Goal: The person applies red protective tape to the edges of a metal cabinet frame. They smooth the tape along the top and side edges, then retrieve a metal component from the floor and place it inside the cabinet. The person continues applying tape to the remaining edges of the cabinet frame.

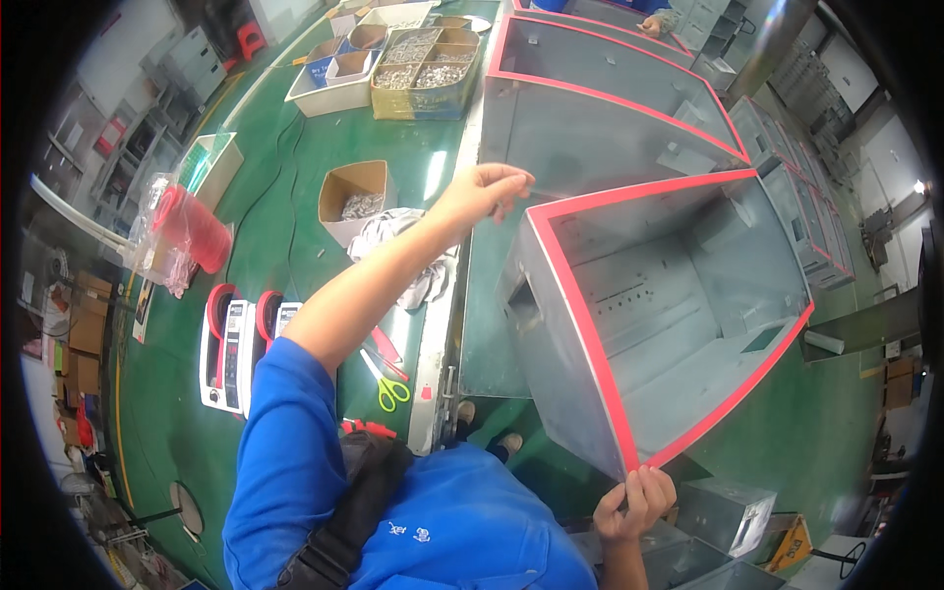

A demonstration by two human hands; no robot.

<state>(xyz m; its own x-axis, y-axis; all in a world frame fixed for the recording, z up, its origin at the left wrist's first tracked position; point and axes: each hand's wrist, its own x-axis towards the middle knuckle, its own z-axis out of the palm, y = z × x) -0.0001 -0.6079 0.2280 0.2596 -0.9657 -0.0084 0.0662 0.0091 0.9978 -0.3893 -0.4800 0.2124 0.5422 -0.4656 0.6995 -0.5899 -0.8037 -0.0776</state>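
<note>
A grey metal cabinet shell [560, 344] stands tilted in front of me, with red tape [580, 305] along the rim of its open face. At the near lower corner, my right hand [637, 501] is closed on the end of the red tape, fingers pressed against the rim. My left hand [487, 194] is raised beside the far left corner of the shell, apart from it. Its fingers are loosely bent and apart, and nothing shows in them. Inside the shell, small holes dot one wall.
Left on the green bench are a carton of small metal parts [359, 202], a white cloth [393, 236], green-handled scissors [392, 395], tape dispensers [231, 354] and red tape rolls [197, 231]. More red-edged shells [610, 84] stand behind. Another person's hand [651, 27] shows far off.
</note>
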